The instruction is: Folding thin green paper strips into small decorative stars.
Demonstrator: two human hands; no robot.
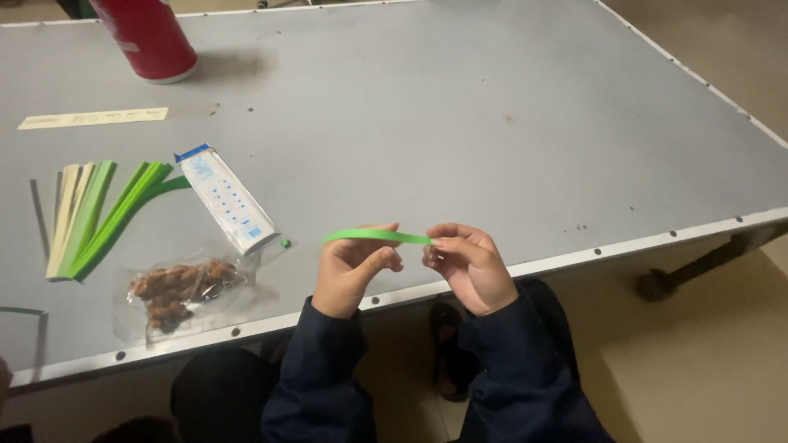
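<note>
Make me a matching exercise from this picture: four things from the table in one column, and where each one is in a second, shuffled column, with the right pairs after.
Things:
1. red cylindrical can
2. bright green paper strip
3. clear plastic bag of brown pieces
4. white and blue flat packet

Places:
A. held between the left hand and the right hand
B. far left corner of the grey table
C. near edge of the table, left of the hands
D. just beyond the clear bag, beside the fanned green and cream strips

Pairs: 1-B, 2-A, 3-C, 4-D
</note>
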